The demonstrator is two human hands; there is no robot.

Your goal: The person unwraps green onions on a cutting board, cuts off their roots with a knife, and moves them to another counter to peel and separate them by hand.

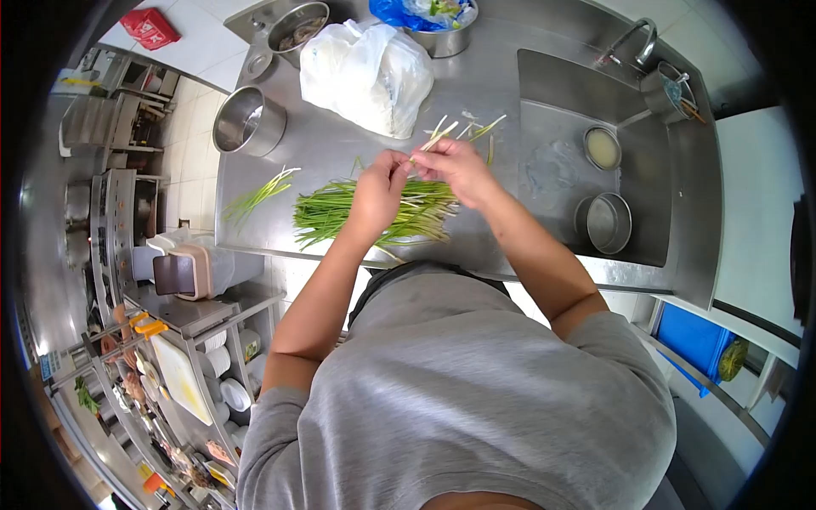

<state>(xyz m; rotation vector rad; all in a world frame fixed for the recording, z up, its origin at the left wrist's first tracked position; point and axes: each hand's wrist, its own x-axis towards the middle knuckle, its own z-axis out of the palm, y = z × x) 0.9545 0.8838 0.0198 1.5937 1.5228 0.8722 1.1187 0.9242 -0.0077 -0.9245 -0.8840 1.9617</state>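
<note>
My left hand (pixel 384 178) and my right hand (pixel 456 170) meet above the steel counter, fingertips pinched together. Between them is a small bit of scallion (pixel 437 134), its pale ends sticking up past my right fingers. Just below my hands lies a large pile of green scallions (pixel 327 212), partly covered by my left forearm. To the left, a small separate bunch of scallions (pixel 263 194) rests near the counter's edge. Loose trimmed scallion bits (pixel 487 129) are scattered beyond my right hand.
A full white plastic bag (pixel 367 81) stands beyond my hands, near a steel pot (pixel 249 123). Behind are a bowl (pixel 297 34) and a basin (pixel 446 41) with a blue bag. On the right, the sink (pixel 552 127) holds round metal containers (pixel 609 223).
</note>
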